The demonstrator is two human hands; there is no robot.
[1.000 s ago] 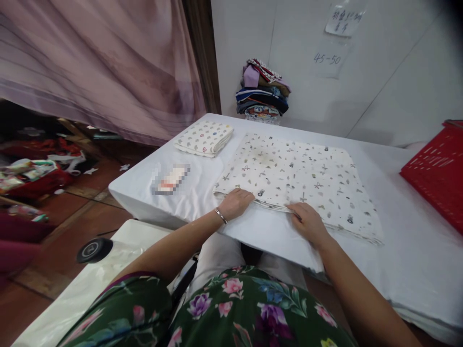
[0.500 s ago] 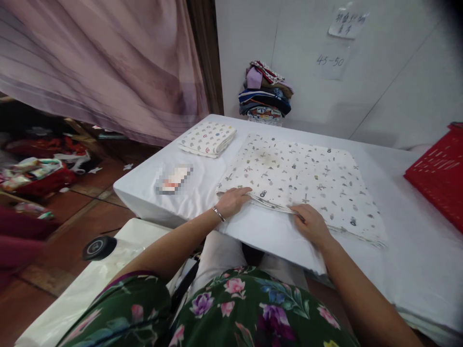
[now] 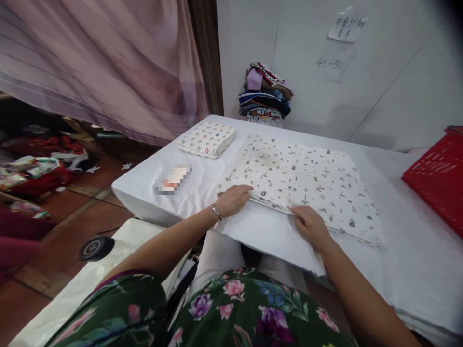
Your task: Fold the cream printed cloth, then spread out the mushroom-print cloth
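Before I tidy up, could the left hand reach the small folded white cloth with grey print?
Probably yes: no object stands on the white tabletop between the left hand and the folded cloth.

the person is working in what looks like a small textile workroom: folded fabrics (image 3: 265, 94) are standing stacked by the wall, handwritten paper signs (image 3: 347, 26) are hanging above, and a red plastic basket (image 3: 437, 178) is sitting on a white-covered table (image 3: 408, 193).
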